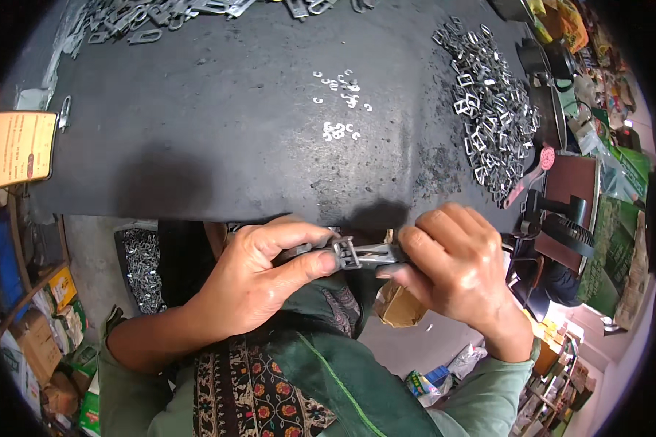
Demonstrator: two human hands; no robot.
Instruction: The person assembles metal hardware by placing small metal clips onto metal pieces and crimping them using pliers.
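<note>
Just off the table's near edge, my left hand (259, 280) pinches a small metal buckle (347, 253) with a rectangular frame between thumb and forefinger. My right hand (455, 262) is closed around a pair of pliers (375, 254), whose jaws point left and meet the buckle. Fingers hide part of the buckle and most of the pliers' handles. On the table beyond the hands lie small C-shaped metal rings (335, 132) in two loose groups. A large heap of rectangular metal frames (499, 116) covers the right side.
Long slotted metal pieces (146, 35) lie along the table's (248, 109) far edge. A pink slotted spoon (539, 171) and a small black fan (568, 234) are at the right. At left are a yellow printed sheet (18, 149) and, lower down, a container of metal parts (144, 269).
</note>
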